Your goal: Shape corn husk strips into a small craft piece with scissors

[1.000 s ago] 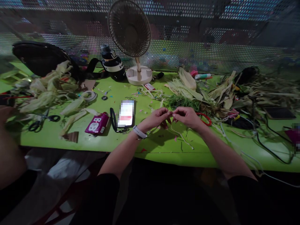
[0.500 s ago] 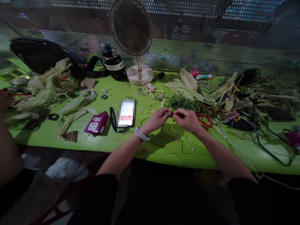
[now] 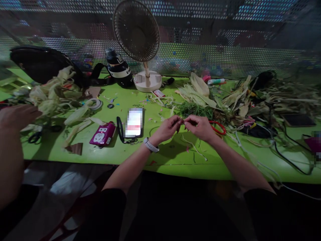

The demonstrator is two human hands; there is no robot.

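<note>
My left hand (image 3: 171, 128) and my right hand (image 3: 198, 126) meet fingertip to fingertip above the green table (image 3: 140, 157). Both are closed in a pinch; whatever small thing sits between the fingertips is too small and dark to name. A wristband (image 3: 151, 145) circles my left wrist. Behind the hands lies a bunch of thin green strands (image 3: 194, 111) against pale corn husks (image 3: 199, 85). Beside my right hand is a red ring-shaped handle or loop (image 3: 220, 127). A pale string (image 3: 194, 147) lies on the table below the hands.
A phone with a lit screen (image 3: 134, 122) and a purple pouch-like packet (image 3: 102, 134) lie to the left. Behind stand a fan (image 3: 147, 81) and a black bottle (image 3: 119, 72). Another person's hand (image 3: 18, 117) reaches over scissors (image 3: 35, 136). Cables (image 3: 291, 162) and dry husks (image 3: 288, 97) crowd the right.
The other person's hand has come further into view at the left, above the scissors. My two hands stay together with only slight finger movement. The view has shifted a little.
</note>
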